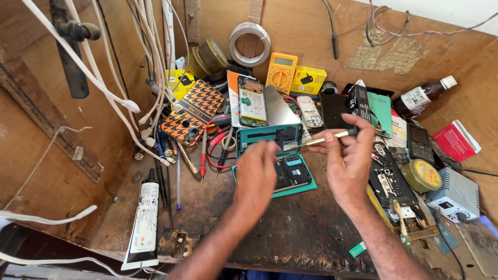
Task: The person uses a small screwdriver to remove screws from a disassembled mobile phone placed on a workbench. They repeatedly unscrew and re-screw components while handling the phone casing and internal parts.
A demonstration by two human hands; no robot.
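Your right hand (348,155) grips a screwdriver (332,138) with a brass shaft and black handle, fingers closed around it, the tip aimed left toward your left hand (255,173). The left hand hovers with fingers curled narrow near the tip; you cannot tell from this view whether it pinches a small part. Both hands are above an opened phone (291,173) lying on a teal mat (303,189) at the centre of the bench (290,228). The phone's back is already off and its internals are exposed; nothing shows it reassembled. Just behind it lies a teal frame (267,136), and behind that a second phone (252,101) rests with its board visible. For containers: a round yellow tin (421,175) to the right is closed, contents unseen; a brown bottle (423,96) with a white cap lies on its side at the rear right, also closed. A black-and-white tube (143,220) lies capped at the left. A yellow multimeter (280,72) stands against the back wall.
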